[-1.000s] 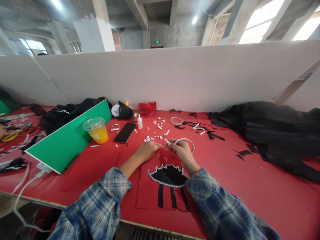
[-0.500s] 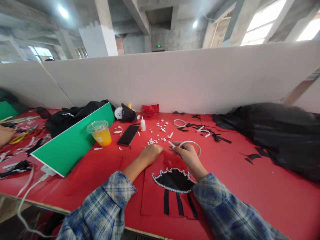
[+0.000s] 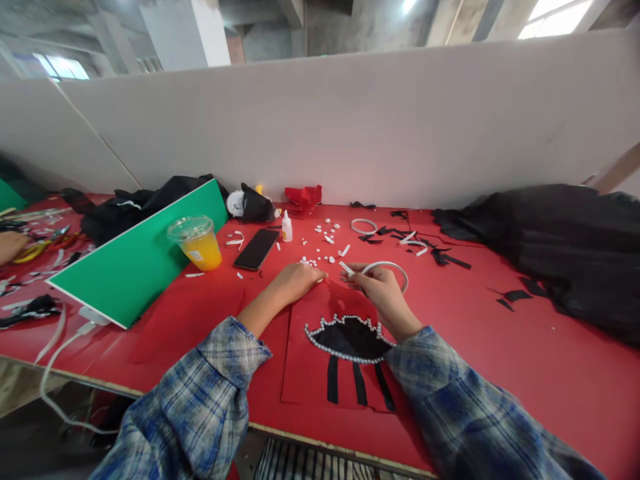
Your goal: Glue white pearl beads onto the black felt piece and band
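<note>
Step in hand: trimming the red panel [image 3: 320,373]. Right hand [image 3: 383,293] pinches a white strip [image 3: 347,269]; left hand [image 3: 296,280], fingers loosely curled, touches loose beads [image 3: 310,261]. Next needs fine placement.

You have one view only, from the camera on your head, looking forward and down across the red table [image 3: 500,373] toward the white partition [image 3: 350,127]. Your own sleeves fill the near bottom edge.

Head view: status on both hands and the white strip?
Left hand flat by loose beads. Right hand fingers pinch white strip. Nothing between hands and beaded black patch.
</note>
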The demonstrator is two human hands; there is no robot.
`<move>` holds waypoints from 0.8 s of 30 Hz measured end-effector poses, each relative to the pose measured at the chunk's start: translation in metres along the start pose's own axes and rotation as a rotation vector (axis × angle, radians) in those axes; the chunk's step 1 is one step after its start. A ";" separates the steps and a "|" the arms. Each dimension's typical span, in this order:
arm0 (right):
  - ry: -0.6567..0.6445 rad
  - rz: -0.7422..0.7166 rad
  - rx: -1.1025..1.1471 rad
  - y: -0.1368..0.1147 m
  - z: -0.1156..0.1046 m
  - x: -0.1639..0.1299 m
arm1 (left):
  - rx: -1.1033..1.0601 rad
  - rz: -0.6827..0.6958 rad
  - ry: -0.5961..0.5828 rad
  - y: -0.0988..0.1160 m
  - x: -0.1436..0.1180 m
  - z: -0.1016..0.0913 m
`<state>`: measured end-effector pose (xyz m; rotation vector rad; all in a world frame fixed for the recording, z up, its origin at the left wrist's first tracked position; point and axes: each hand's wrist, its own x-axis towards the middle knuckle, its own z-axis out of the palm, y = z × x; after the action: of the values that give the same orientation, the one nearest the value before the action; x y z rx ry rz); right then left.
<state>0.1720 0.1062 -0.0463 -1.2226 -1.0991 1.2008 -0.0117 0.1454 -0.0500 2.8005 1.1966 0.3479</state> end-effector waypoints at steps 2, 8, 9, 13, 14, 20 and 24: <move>0.000 -0.003 -0.012 -0.001 0.000 0.000 | 0.137 0.018 -0.074 0.005 0.002 -0.003; 0.008 -0.041 -0.044 -0.003 0.001 -0.004 | 0.216 0.012 -0.066 0.016 0.004 -0.006; 0.006 -0.045 -0.047 -0.003 0.001 -0.004 | 0.208 0.009 -0.050 0.016 0.003 -0.005; 0.008 -0.049 -0.043 -0.003 0.001 -0.003 | 0.174 -0.008 0.000 0.011 0.003 -0.002; 0.006 -0.049 -0.038 -0.003 0.001 -0.003 | 0.170 -0.010 0.007 0.010 0.003 -0.001; -0.010 -0.031 -0.035 -0.003 0.001 -0.003 | 0.066 -0.005 0.064 0.000 0.002 0.001; -0.017 -0.031 -0.029 -0.002 0.001 -0.003 | -0.087 -0.038 0.124 -0.004 0.001 0.003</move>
<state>0.1714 0.1038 -0.0439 -1.2152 -1.1478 1.1768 -0.0131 0.1486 -0.0536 2.7138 1.2251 0.5646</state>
